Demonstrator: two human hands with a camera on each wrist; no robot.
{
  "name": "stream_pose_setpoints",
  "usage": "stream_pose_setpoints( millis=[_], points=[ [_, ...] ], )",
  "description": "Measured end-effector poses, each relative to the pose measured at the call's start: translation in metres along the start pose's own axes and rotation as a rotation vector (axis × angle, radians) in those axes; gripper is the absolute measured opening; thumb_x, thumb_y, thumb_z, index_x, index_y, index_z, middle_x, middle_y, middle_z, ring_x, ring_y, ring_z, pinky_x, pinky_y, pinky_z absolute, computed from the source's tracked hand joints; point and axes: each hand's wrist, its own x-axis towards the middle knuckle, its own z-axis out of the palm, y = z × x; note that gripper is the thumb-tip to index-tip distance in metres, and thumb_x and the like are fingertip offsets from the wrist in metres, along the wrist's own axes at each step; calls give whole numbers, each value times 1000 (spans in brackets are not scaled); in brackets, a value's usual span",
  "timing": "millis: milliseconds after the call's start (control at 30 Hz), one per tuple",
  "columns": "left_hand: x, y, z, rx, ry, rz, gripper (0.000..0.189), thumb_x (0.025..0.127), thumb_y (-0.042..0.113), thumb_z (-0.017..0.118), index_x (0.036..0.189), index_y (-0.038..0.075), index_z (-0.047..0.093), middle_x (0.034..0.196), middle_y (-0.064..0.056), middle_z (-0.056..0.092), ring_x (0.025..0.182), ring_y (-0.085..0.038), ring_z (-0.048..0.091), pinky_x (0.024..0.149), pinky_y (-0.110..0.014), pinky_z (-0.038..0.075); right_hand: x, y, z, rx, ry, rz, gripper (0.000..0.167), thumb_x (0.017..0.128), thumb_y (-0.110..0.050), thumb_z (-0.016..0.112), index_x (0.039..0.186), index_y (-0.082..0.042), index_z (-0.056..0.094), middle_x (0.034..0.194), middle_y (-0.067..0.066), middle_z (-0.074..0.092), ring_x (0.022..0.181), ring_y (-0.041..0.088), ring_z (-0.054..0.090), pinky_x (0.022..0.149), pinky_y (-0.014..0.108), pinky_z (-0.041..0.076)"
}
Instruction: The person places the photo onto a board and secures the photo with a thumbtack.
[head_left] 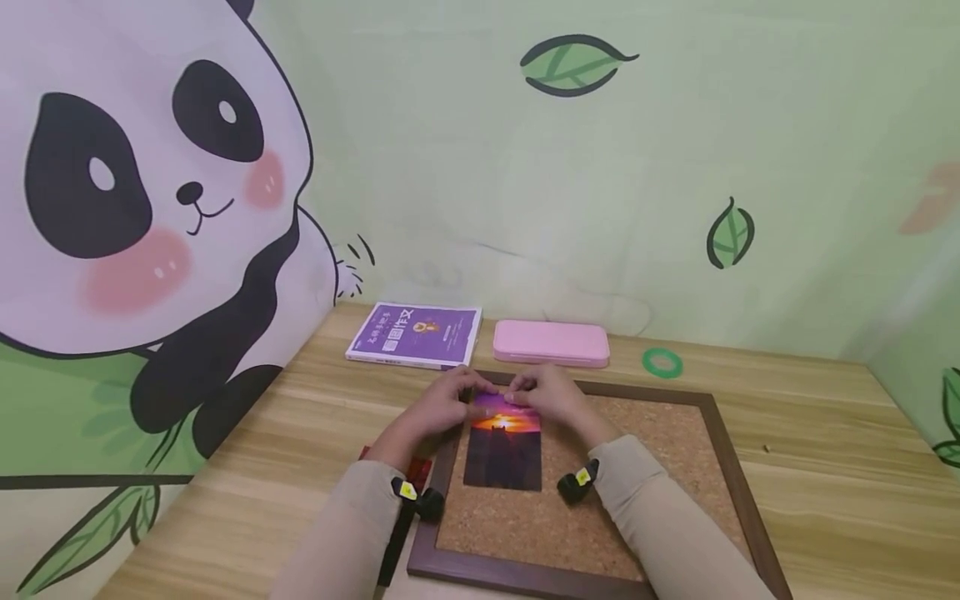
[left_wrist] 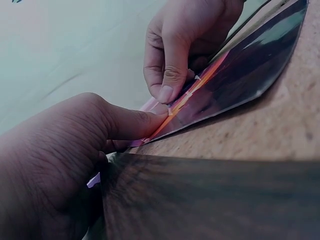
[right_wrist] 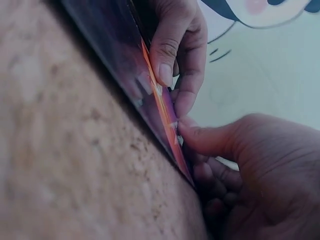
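Purple-and-orange sunset photo (head_left: 502, 458) sits over the left side of the corkboard (head_left: 675, 425), left grip (head_left: 442, 404) and right grip (head_left: 552, 395) both pinching its top edge, so I'd square it to the frame (head_left: 731, 467) before pressing.

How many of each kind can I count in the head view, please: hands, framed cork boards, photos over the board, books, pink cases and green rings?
Hands: 2 (left hand, right hand)
Framed cork board: 1
Sunset photo over the board: 1
Purple book: 1
Pink case: 1
Green ring: 1
Total: 7
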Motion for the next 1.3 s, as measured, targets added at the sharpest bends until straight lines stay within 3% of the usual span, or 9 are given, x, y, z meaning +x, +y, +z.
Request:
stream_pose_setpoints(
  millis=[200,400,600,933,1300],
  points=[
    [0,-1,0,-10,-10,-5,30,84,15,77,113,22,74,117,0,57,111,-23,50,102,-49,38,-2,3,-2,-1,-77,-59,6,96,-16,69,94,-14,74,89,-3,67,88,17,58,85,39,45],
    [1,0,-1,8,-1,1,29,85,14,77,113,20,74,119,-1,57,111,-24,50,103,-50,38,-3,-1,-4,12,-83,-41,5,96,-15,69,94,-14,74,90,-2,67,89,19,58,86,40,45],
    [1,1,-2,-10,-10,-3,30,84,14,78,113,21,75,117,-1,57,110,-24,50,101,-49,39,-4,-7,-3,-2,-32,9,6,93,-17,73,91,-12,75,86,-2,68,85,18,57,82,37,45],
    [5,3,-1,43,0,31,29,84,15,78,113,20,75,116,-1,58,109,-23,51,100,-48,40,-4,-15,-4,-1,49,62,9,88,-17,76,87,-8,76,80,1,68,78,18,59,75,34,48],
    [4,1,0,16,-7,26,31,83,12,79,113,19,76,115,-1,58,108,-23,51,99,-46,41,-4,-17,0,25,78,97,13,84,-13,78,87,-3,72,74,3,65,70,16,57,65,29,46]
  ],
)
